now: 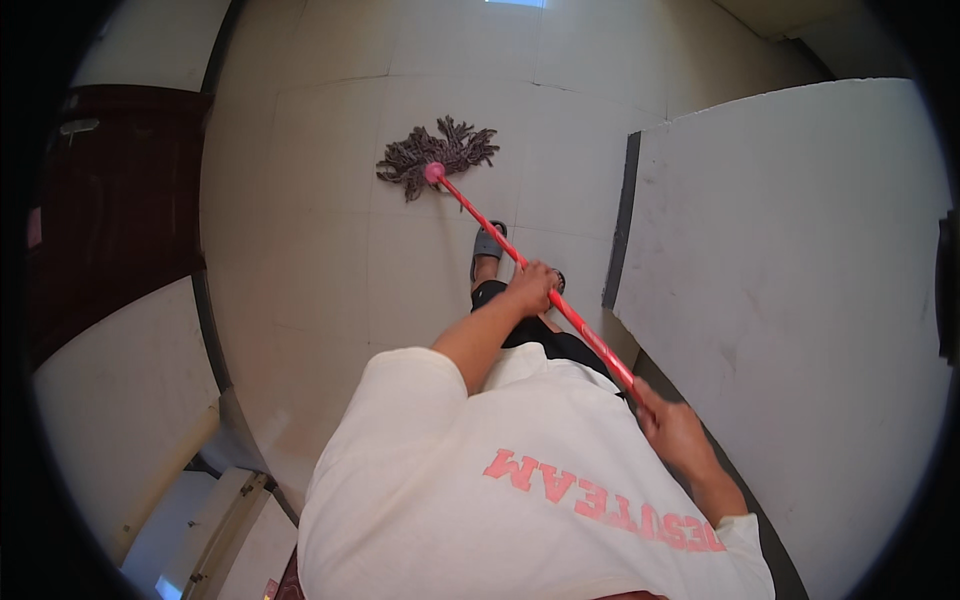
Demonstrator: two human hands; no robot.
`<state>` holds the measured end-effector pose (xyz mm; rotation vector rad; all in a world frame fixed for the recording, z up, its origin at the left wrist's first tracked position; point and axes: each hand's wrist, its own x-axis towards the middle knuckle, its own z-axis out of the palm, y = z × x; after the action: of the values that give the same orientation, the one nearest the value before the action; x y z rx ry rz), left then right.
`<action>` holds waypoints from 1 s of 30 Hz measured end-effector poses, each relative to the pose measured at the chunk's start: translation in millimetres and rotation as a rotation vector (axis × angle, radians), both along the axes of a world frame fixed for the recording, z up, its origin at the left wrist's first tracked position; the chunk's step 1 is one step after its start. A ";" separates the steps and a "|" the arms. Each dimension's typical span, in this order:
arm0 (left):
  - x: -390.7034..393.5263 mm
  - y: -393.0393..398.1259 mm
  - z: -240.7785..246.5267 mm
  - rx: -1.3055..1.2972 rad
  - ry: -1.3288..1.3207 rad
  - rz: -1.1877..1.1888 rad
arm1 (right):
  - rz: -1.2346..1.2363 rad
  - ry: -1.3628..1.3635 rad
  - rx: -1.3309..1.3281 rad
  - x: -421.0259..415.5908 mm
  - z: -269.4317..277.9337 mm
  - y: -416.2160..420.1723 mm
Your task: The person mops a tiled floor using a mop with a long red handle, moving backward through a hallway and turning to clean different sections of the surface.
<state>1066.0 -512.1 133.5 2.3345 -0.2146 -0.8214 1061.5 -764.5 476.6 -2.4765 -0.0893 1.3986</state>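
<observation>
A string mop with a grey-brown yarn head (439, 154) lies spread on the tiled floor (322, 247) ahead of my feet. Its red and white patterned handle (592, 337) runs from a pink socket down to the lower right, across the front of my body. My left hand (534, 288) is closed around the middle of the handle, above my legs. Near the handle's upper end, beside my right hip, my right hand (664, 420) grips it.
A white wall (780, 285) with a dark baseboard stands close on the right, its corner near my feet. On the left are a dark red door (127, 202) and another white wall (135, 367). A grey slipper (489, 244) is on one foot.
</observation>
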 end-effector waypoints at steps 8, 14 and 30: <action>15.3 33.2 -5.5 0.029 0.021 -0.002 | 0.051 -0.045 0.023 15.4 -8.8 29.1; 1.1 -4.9 24.8 -0.065 0.091 0.009 | 0.011 -0.003 -0.030 3.1 15.7 -2.6; 74.0 24.0 36.8 -0.104 -0.008 0.009 | -0.282 -0.093 0.000 49.0 34.8 41.1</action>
<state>1140.0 -488.2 170.2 2.2402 -0.2448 -0.7779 1110.5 -723.4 511.4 -2.4383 0.2321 1.1662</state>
